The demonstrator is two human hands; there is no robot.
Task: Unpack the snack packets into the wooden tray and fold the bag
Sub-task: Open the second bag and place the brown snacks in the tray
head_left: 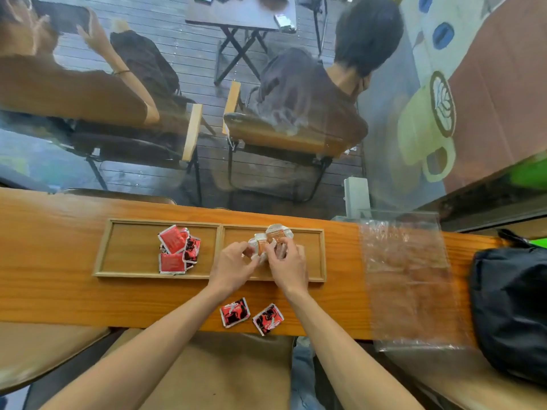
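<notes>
Packets [268, 242], orange/clear, sit in a small pile in the right compartment of the wooden tray [220, 251], under both hands. Surface: long orange wood counter [59, 279] w/ glass pane behind it; beyond the glass, dark decking, chairs, a folding table, two seated people. Coffee-cup mural on wall far right.

Left hand [232, 266]: fingers curled, pinching the near-left edge of the pile. Right hand [288, 266]: fingers curled down over the pile's right side, gripping it. Hands nearly touching each other; can't tell exactly how many packets each holds.

Left of the left hand, in the tray's other compartment: red packets [177, 251] in a loose overlapping heap, some face up, some showing red/black print. Just behind the wrists, between the forearms near the counter's near edge: two more red/black packets [251, 315] lying flat, side by side, apart from each other.

Right of the right hand: clear plastic bag [410, 279] lying flat and unfolded across the counter, near end overhanging the edge. Further right, black bag [509, 303] resting at the counter's end.
</notes>
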